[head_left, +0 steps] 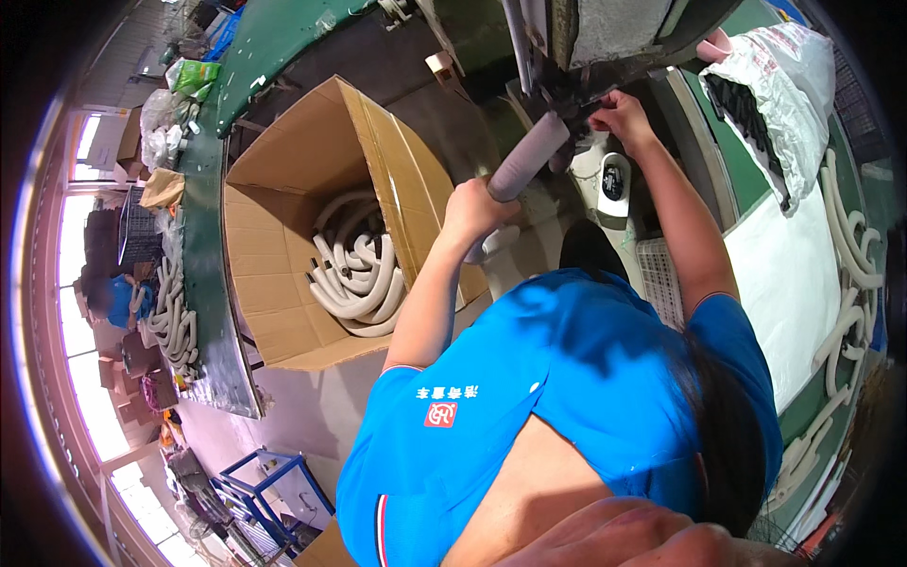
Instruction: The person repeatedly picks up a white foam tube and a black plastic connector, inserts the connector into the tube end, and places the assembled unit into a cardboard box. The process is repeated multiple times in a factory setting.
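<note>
My left hand [472,215] is closed around the lower end of a straight, pale grey-pink foam tube [531,154]. The tube slants up and to the right, and its far end meets the dark metal parts of a machine [567,93]. My right hand [625,119] is at the right side of those parts, fingers bent and drawn together. Whatever it pinches, if anything, is too small and dark to make out. Left of my left arm stands an open cardboard box [274,222], with several curved pale tubes [364,283] piled inside.
A green table [203,227] runs along the left with more pale tubes [173,317]. On the right-hand green table lie a white bag [789,80] of black pieces, a white sheet [784,274] and curved tubes [841,227]. Below the machine is a white, dark-centred object [614,187].
</note>
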`<state>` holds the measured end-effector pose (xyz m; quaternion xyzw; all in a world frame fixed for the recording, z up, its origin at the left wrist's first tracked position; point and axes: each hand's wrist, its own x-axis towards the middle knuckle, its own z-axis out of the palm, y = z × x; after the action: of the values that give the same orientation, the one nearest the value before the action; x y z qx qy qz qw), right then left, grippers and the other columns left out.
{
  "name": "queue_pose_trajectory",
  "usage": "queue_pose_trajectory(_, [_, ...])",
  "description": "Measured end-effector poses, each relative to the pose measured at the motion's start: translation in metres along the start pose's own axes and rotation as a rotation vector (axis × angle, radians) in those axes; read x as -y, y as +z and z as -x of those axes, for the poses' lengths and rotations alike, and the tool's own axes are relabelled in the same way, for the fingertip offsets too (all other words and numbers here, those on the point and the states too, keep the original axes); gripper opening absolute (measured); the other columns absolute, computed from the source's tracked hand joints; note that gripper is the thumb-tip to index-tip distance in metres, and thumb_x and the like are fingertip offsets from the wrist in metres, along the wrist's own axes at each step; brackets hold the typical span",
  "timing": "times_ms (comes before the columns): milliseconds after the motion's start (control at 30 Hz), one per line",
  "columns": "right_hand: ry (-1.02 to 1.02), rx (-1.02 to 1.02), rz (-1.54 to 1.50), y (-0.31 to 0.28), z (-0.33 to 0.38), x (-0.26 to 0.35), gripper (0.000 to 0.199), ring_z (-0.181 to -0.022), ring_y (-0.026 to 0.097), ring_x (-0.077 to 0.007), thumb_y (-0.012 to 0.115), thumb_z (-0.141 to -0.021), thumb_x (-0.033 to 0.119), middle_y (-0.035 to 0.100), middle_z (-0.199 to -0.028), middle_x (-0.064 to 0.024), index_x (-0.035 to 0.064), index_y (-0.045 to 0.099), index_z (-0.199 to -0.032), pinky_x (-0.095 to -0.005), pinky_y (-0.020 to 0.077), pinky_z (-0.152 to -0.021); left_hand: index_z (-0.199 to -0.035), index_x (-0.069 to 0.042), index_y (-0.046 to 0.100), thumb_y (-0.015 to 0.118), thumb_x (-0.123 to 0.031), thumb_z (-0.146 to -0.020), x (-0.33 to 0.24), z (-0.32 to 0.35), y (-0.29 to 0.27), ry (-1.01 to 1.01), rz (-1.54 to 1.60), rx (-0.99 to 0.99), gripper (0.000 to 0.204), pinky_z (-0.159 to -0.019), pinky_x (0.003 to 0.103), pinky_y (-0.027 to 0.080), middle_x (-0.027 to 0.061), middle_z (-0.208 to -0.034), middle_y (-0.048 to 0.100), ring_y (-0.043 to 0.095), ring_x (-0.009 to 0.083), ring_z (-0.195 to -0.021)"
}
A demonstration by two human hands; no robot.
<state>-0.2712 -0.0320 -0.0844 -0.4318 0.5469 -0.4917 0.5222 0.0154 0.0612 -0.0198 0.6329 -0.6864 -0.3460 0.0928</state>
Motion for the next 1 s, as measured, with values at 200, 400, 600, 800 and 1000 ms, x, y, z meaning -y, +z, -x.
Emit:
queue_pose_trajectory(200, [0.021,0.132,-0.287,0.002,0.026,0.022,0.014,-0.072,0.061,-0.0115,0.070,-0.080,0.009,0.064,-0.084,-0.0054,0.0021,0.060,-0.087,-0.0246,0.0516,-0.065,-0.086,0.001,0.060,0.069,-0.022,-0.060,0.023,0.020,-0.007,0.140,0.174,-0.022,0.035,-0.067,0.033,0.047,0.0135,-0.072,0.062,0.059,0.0203,-0.067])
queue_pose_trajectory(400, [0.170,0.294,-0.304,0.028,0.041,0.049,0.013,-0.062,0.057,-0.0087,0.074,-0.077,0.010,0.064,-0.075,-0.0012,0.0066,0.063,-0.084,-0.0240,0.0478,-0.059,-0.091,-0.003,0.064,0.071,-0.024,-0.058,0.060,0.074,-0.012,0.039,0.212,-0.057,0.040,-0.074,0.035,0.048,0.0153,-0.081,0.065,0.064,0.0278,-0.077])
queue_pose_trajectory(600, [0.300,0.353,-0.395,0.027,0.042,0.048,0.020,-0.054,0.046,-0.0065,0.064,-0.086,0.027,0.050,-0.068,0.0037,0.0076,0.058,-0.087,-0.0226,0.0397,-0.051,-0.093,-0.004,0.064,0.070,-0.023,-0.060,0.063,0.087,0.000,-0.028,0.230,-0.092,0.039,-0.074,0.033,0.048,0.0140,-0.081,0.065,0.064,0.0257,-0.077])
queue_pose_trajectory(800, [0.080,0.232,-0.184,0.003,0.090,0.056,0.040,-0.066,0.048,-0.0066,0.046,-0.095,0.043,0.047,-0.074,0.0018,0.0053,0.056,-0.101,-0.0215,0.0400,-0.054,-0.083,-0.005,0.061,0.067,-0.019,-0.061,0.026,0.093,0.004,0.155,0.208,0.036,0.027,-0.068,0.037,0.048,0.0160,-0.074,0.063,0.062,0.0326,-0.074])
queue_pose_trajectory(1000, [0.107,0.731,-0.020,-0.020,0.186,0.093,0.053,-0.089,0.057,-0.0134,0.036,-0.096,0.050,0.060,-0.093,-0.0075,0.0022,0.059,-0.095,-0.0285,0.0454,-0.082,-0.093,-0.011,0.058,0.070,-0.031,-0.060,-0.021,0.105,0.022,0.486,-0.003,0.118,0.040,-0.062,0.039,0.049,0.0136,-0.075,0.062,0.061,0.0331,-0.071])
